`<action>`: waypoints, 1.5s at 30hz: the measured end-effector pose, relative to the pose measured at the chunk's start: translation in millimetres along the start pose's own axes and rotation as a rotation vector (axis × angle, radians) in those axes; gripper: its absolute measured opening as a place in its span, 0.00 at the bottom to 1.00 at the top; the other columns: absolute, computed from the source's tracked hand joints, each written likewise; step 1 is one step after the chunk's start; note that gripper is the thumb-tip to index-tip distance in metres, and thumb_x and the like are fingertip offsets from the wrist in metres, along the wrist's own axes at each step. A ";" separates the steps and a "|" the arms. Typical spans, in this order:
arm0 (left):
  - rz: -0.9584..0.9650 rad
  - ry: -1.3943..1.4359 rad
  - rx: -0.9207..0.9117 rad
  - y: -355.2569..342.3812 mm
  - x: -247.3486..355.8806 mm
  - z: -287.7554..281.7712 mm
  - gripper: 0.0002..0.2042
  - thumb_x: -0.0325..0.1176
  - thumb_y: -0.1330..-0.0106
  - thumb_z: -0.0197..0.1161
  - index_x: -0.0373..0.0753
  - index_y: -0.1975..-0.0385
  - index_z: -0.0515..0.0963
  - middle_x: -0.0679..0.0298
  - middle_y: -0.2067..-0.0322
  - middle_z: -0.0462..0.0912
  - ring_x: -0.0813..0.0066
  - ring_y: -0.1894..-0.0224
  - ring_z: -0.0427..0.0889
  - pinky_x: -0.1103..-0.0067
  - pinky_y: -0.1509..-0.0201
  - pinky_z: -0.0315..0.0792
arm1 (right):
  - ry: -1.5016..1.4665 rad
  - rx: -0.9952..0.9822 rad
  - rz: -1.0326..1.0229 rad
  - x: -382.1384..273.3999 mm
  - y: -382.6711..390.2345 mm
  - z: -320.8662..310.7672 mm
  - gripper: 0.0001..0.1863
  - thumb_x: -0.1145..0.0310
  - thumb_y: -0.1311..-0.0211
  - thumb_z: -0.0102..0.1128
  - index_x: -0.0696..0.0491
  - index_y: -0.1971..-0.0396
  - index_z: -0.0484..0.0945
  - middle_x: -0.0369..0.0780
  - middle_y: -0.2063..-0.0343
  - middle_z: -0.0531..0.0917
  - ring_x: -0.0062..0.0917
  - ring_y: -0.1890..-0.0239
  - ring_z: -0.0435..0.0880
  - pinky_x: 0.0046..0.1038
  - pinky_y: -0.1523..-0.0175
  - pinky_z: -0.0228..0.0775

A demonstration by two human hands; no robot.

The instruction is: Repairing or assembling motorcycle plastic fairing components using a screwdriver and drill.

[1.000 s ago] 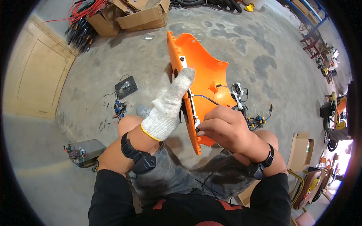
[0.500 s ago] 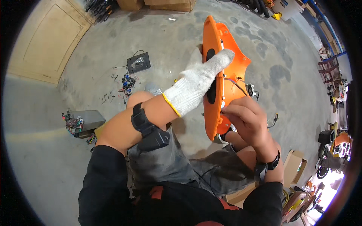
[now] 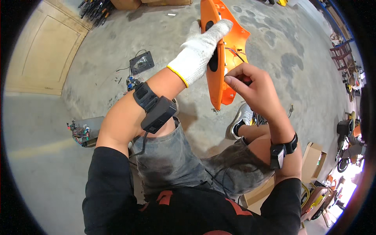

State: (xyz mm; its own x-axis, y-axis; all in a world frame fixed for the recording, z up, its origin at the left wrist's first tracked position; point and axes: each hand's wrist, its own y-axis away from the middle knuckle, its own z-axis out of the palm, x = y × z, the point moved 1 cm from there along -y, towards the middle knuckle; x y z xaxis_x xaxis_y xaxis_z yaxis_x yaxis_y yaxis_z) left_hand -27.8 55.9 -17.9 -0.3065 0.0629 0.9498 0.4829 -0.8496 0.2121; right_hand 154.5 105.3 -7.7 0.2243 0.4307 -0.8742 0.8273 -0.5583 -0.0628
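Observation:
My left hand (image 3: 199, 53), in a white knit glove with a yellow cuff, grips an orange plastic shell (image 3: 214, 87) held up on edge in front of me. Its thumb lies over the rim, and its fingers are behind, beside a black oval part (image 3: 213, 62) on the outer face. A thin dark wire (image 3: 237, 54) runs inside the curved shell. Bare, my right hand (image 3: 256, 86) is at the shell's near inner edge with thumb and forefinger pinched together. What they pinch is too small to make out; something dark shows within the curled fingers.
On the concrete floor lie a black square lamp-like unit (image 3: 141, 62) with a cable and a heap of small connectors (image 3: 133, 83). A grey box with coloured wires (image 3: 84, 133) sits at the left. An open cardboard box (image 3: 313, 160) stands at the right.
Both hands and the orange shell have moved farther from me and slightly left. The left hand keeps its grip, and the right fingers stay at the shell's edge.

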 end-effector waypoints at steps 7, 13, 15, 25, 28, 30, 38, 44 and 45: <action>0.017 -0.023 0.092 -5.3 -0.7 0.7 0.29 0.59 0.42 0.73 0.41 0.54 0.77 0.67 0.67 0.75 0.77 0.67 0.76 0.74 0.61 0.75 | -0.002 -0.016 0.239 -6.2 -7.4 -1.4 0.13 0.65 0.35 0.69 0.62 0.66 0.84 0.37 0.73 0.87 0.16 0.70 0.82 0.25 0.62 0.76; 0.040 0.184 0.093 -12.3 12.0 4.5 0.27 0.59 0.41 0.73 0.43 0.56 0.77 0.67 0.68 0.75 0.75 0.67 0.78 0.73 0.62 0.75 | -0.032 0.048 0.126 -2.1 -18.6 -6.5 0.12 0.65 0.34 0.69 0.61 0.62 0.85 0.36 0.71 0.87 0.16 0.69 0.81 0.23 0.60 0.76; 0.067 0.219 0.074 -16.4 18.2 4.6 0.27 0.49 0.32 0.69 0.40 0.40 0.73 0.62 0.54 0.80 0.71 0.55 0.81 0.74 0.51 0.78 | -0.050 0.067 -0.016 3.9 -20.8 -6.3 0.11 0.66 0.33 0.69 0.61 0.61 0.85 0.37 0.70 0.87 0.17 0.68 0.82 0.24 0.59 0.76; 0.018 0.210 0.117 -16.2 8.4 2.3 0.25 0.58 0.42 0.74 0.45 0.56 0.76 0.67 0.68 0.75 0.75 0.68 0.77 0.74 0.65 0.75 | 0.005 0.108 -0.092 1.4 -19.8 -6.3 0.09 0.69 0.36 0.70 0.57 0.60 0.87 0.37 0.66 0.86 0.19 0.66 0.82 0.25 0.57 0.75; -0.011 0.236 0.103 -19.5 4.3 0.4 0.26 0.58 0.41 0.74 0.45 0.55 0.76 0.67 0.67 0.76 0.74 0.67 0.78 0.73 0.62 0.76 | -0.026 0.094 -0.131 7.0 -20.7 -5.4 0.09 0.70 0.37 0.71 0.57 0.59 0.87 0.38 0.66 0.85 0.21 0.66 0.81 0.25 0.57 0.75; -0.007 0.257 0.102 -18.8 4.7 2.6 0.26 0.57 0.40 0.73 0.45 0.54 0.76 0.67 0.66 0.77 0.73 0.66 0.80 0.73 0.59 0.78 | -0.042 0.112 -0.192 7.3 -20.9 -5.0 0.09 0.69 0.38 0.71 0.56 0.60 0.87 0.38 0.68 0.85 0.22 0.67 0.82 0.25 0.58 0.75; -0.001 0.306 -0.020 -25.7 2.4 4.8 0.25 0.54 0.33 0.68 0.40 0.47 0.76 0.62 0.56 0.84 0.71 0.56 0.85 0.71 0.51 0.82 | -0.008 0.111 -0.110 5.8 -20.6 -2.7 0.10 0.66 0.36 0.71 0.57 0.62 0.86 0.39 0.70 0.86 0.22 0.70 0.83 0.26 0.59 0.76; 0.049 0.416 -0.164 -17.9 4.3 7.3 0.30 0.54 0.32 0.67 0.36 0.41 0.73 0.55 0.48 0.83 0.63 0.50 0.86 0.67 0.44 0.82 | -0.046 0.100 -0.127 7.1 -18.7 -4.1 0.10 0.67 0.36 0.71 0.57 0.60 0.87 0.38 0.69 0.87 0.21 0.68 0.83 0.25 0.58 0.76; 0.050 0.416 -0.166 -17.5 6.2 6.6 0.30 0.54 0.32 0.67 0.36 0.41 0.73 0.55 0.48 0.83 0.63 0.50 0.86 0.67 0.44 0.82 | -0.029 0.105 -0.200 6.1 -18.4 -4.5 0.09 0.68 0.36 0.71 0.57 0.60 0.87 0.38 0.68 0.87 0.20 0.67 0.83 0.25 0.58 0.76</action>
State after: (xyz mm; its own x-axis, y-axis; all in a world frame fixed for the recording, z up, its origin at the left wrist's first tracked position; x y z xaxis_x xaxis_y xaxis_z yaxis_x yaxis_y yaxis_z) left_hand -32.8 74.6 -14.3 -0.6066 -0.1673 0.7772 0.3775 -0.9210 0.0964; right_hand 142.9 121.4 -9.7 0.0452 0.5205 -0.8527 0.7952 -0.5354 -0.2847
